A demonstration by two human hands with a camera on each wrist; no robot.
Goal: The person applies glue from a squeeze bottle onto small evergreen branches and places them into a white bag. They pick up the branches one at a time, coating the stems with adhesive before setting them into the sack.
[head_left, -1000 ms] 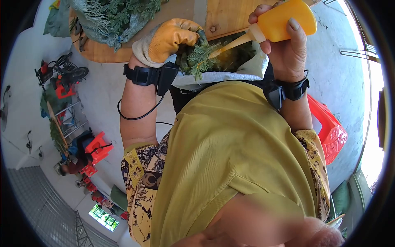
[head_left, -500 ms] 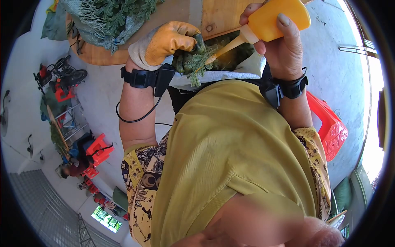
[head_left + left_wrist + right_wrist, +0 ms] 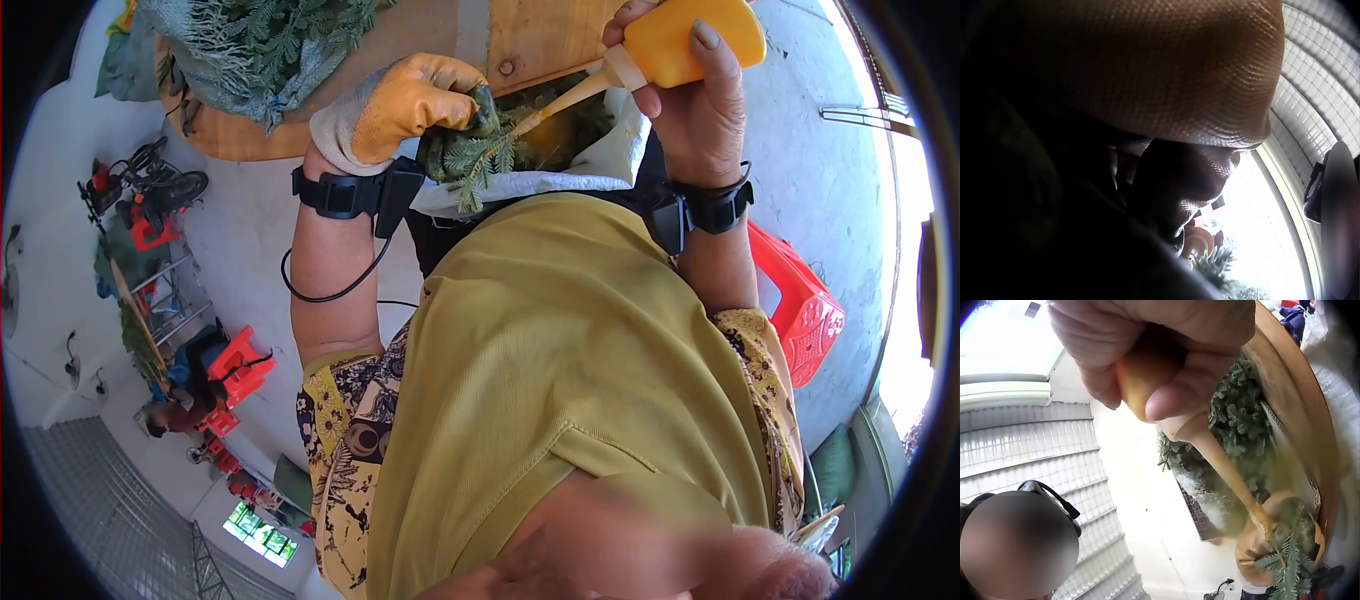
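My left hand [image 3: 395, 112], in an orange-and-white work glove with darkened fingertips, pinches a green conifer sprig [image 3: 472, 168]. The sprig's needles hang below the fingers toward my body. A yellow squeeze bottle [image 3: 690, 48] lies tilted in my bare right hand [image 3: 700, 135], thumb along its side. Its long pale nozzle [image 3: 570, 102] slants down to the left, the smeared tip [image 3: 1262, 522] right at the sprig's stem. Beneath both hands a white sack [image 3: 600, 180] gapes, dark greenery inside it. Shadow hides most of the glove's grip in the left wrist view.
A wooden table [image 3: 530, 40] stands just beyond the sack. On its left side a woven bag [image 3: 215, 60] bulges with conifer sprigs [image 3: 290, 40]. Red plastic stools [image 3: 800, 300] are on the floor, and a motorcycle [image 3: 155, 180] is parked at far left.
The nozzle tip moved down and left along the sprig, then back up and right toward the gloved fingers. My left hand and the sprig shifted slightly left and toward my body.
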